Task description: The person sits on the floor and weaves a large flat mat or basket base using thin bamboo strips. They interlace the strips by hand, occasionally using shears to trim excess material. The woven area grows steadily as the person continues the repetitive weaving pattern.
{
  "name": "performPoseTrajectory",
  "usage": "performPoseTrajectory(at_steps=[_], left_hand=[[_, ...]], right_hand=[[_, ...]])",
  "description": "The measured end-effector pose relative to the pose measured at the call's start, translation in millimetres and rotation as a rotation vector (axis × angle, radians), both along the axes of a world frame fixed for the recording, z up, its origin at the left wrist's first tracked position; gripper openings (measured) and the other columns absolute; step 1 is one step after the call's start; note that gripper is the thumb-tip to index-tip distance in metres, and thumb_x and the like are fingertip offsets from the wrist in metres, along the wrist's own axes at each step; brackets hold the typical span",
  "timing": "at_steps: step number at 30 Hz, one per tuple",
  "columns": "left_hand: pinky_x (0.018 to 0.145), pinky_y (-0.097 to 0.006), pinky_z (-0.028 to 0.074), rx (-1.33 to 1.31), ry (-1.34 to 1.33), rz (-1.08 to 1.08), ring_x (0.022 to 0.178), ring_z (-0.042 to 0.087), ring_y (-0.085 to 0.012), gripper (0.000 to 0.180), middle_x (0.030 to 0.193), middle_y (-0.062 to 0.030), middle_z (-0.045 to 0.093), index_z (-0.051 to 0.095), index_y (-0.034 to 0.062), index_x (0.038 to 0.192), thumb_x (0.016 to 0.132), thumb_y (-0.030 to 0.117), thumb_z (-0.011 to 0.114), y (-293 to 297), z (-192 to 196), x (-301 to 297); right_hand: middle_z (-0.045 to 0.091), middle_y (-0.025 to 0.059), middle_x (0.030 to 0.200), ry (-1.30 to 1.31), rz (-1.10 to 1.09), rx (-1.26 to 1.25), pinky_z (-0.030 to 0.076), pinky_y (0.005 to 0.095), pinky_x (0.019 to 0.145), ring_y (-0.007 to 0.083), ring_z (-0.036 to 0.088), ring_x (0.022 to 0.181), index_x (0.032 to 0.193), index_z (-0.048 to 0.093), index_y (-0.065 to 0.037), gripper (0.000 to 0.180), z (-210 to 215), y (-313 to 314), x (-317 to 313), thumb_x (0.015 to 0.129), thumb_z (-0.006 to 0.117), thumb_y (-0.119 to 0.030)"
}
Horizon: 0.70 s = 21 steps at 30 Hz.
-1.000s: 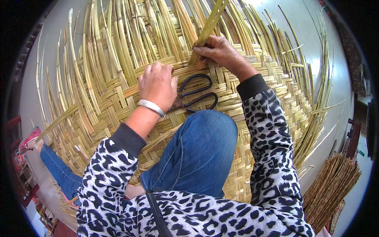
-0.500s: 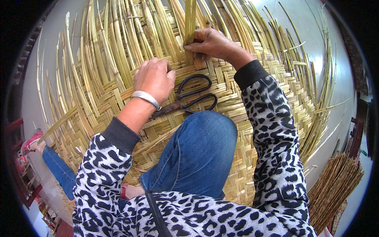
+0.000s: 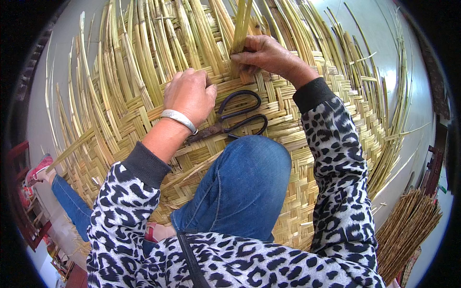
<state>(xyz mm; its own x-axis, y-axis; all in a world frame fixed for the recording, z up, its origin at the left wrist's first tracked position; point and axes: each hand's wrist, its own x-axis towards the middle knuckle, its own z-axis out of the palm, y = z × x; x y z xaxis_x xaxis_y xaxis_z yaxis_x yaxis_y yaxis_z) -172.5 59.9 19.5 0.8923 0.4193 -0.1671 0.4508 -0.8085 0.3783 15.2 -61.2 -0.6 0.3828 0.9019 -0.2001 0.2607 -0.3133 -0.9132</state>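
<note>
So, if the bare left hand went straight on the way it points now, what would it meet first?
Probably the long, flat yellow-green plant strips just beyond the left hand, though how high it sits above them is unclear.

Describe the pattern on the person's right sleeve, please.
Black leopard-like spots on white mark the right sleeve, best seen in the head view.

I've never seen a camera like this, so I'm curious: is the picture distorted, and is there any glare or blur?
Head view: straight edges bend toward the rim, and the corners go black; head view: bright glare on the grey floor, right of the woven mat; head view: the scissors look fairly sharp, with no strong motion blur on the left hand.
</note>
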Motion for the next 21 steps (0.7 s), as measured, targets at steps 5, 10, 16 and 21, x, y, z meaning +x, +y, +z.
performPoseTrajectory(at_steps=[5,10,16,21], left_hand=[[0.088,-0.045,0.047,0.011,-0.002,0.007,0.097,0.061,-0.0325,0.021,0.094,-0.0139,0.065,0.069,0.0056,0.086,0.084,0.026,0.066,-0.9,0.1,-1.2],[0.087,-0.045,0.048,0.014,-0.015,0.004,0.097,0.061,-0.0332,0.02,0.094,-0.0144,0.065,0.068,0.0051,0.086,0.084,0.025,0.066,-2.3,-0.2,-1.5],[0.082,-0.045,0.05,-0.046,0.078,-0.048,0.09,0.064,-0.0346,0.026,0.093,-0.0181,0.067,0.068,0.0007,0.091,0.085,0.026,0.067,8.1,1.3,6.0],[0.075,-0.035,0.054,-0.242,-0.288,-0.004,0.083,0.069,-0.0244,0.042,0.097,-0.0151,0.071,0.065,-0.003,0.104,0.086,0.034,0.072,26.3,1.2,38.9]], right_hand=[[0.067,0.0071,0.081,0.137,0.023,-0.078,0.057,0.0284,0.062,0.0134,0.067,0.072,0.104,0.061,0.002,0.025,5.4,-8.9,-6.7,0.093,0.066,-0.02],[0.068,0.0075,0.08,0.074,-0.005,0.006,0.057,0.0292,0.062,0.013,0.066,0.072,0.102,0.063,0.002,0.024,0.3,-9.9,-15.1,0.092,0.067,-0.019],[0.07,0.0096,0.077,-0.082,0.113,-0.056,0.056,0.0307,0.06,0.0136,0.067,0.067,0.095,0.066,0.004,0.023,-0.2,6.9,-4.3,0.089,0.069,-0.019],[0.07,0.0125,0.076,-0.007,0.137,-0.195,0.057,0.0308,0.06,0.0176,0.069,0.066,0.098,0.066,0.004,0.026,8.6,14.2,0.2,0.088,0.07,-0.02]])
